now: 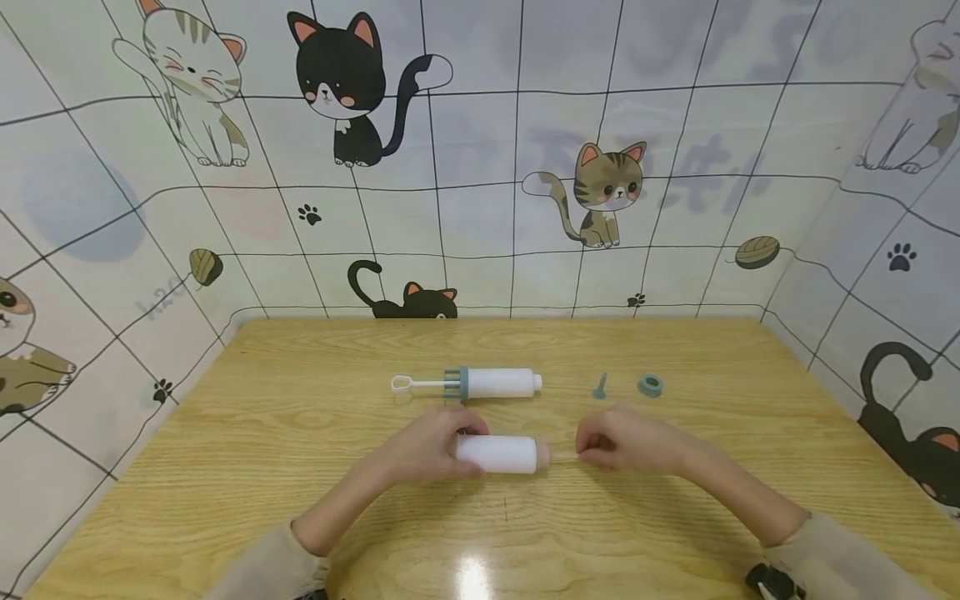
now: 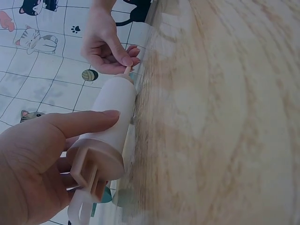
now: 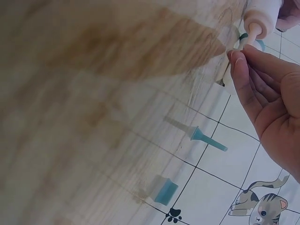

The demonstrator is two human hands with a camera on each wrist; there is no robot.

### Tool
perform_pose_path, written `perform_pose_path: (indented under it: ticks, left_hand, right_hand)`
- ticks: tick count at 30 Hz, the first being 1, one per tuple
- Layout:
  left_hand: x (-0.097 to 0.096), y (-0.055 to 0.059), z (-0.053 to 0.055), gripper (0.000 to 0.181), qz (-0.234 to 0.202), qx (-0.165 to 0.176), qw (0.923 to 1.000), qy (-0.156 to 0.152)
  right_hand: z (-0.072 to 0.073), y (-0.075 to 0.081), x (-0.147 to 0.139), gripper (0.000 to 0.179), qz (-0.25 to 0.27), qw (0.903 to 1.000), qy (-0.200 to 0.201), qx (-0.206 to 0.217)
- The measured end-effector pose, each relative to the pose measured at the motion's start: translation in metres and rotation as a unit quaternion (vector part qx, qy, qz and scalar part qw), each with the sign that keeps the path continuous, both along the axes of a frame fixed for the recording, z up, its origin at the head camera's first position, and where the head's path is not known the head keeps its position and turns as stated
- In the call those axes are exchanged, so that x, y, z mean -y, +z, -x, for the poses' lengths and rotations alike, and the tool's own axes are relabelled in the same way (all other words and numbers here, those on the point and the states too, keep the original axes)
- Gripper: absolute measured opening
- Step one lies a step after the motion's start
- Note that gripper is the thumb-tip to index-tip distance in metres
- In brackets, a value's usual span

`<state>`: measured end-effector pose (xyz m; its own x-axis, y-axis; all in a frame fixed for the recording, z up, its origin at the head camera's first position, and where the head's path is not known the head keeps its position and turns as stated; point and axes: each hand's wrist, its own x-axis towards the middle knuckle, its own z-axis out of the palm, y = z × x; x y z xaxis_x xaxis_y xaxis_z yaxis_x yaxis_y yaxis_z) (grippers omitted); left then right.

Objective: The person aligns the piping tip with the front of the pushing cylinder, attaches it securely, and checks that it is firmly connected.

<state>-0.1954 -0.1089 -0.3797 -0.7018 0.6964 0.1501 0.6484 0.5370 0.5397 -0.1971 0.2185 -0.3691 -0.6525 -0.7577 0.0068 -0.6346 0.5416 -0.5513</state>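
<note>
My left hand (image 1: 431, 446) grips the white barrel (image 1: 504, 454) of a syringe-like tube lying sideways just over or on the table; the contact below cannot be told. In the left wrist view, the thumb lies along the barrel, and a pink flanged end (image 2: 112, 159) and a white pull handle (image 2: 79, 211) show at the near end. A thin pale pink nozzle (image 3: 253, 33) extends from the barrel's pink front cap (image 1: 543, 453). My right hand (image 1: 630, 442) pinches this nozzle's tip between thumb and fingers.
Behind the hands lies a second white syringe-like tube (image 1: 501, 383) with a teal flange and its white plunger pulled out. Right of it are a loose teal nozzle (image 1: 600, 389) and a teal ring cap (image 1: 650, 385). Cat-patterned walls (image 1: 480, 208) border the wooden table (image 1: 300, 367).
</note>
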Motion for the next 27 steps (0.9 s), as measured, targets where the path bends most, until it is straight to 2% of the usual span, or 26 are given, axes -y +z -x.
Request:
perform_pose_path:
  ticks: [8,17,27]
  left_hand:
    - [0.0,-0.0026,0.0005,0.036,-0.002,0.022,0.9997,0.0]
    - [0.0004,-0.0031,0.0012,0.042,0.004,0.008,0.9998,-0.017]
    - [0.0026,-0.0038,0.002,0.048,-0.006,0.014,0.9998,-0.009]
  right_hand:
    - [0.0008,-0.0006,-0.0006,0.008,-0.002,0.9998,-0.001,0.02]
    - [0.0002,0.0009,-0.0008,0.006,0.001,0.9995,-0.003,0.031]
    - [0.0015,0.004,-0.0014,0.005,-0.01,0.9998,-0.007,0.016]
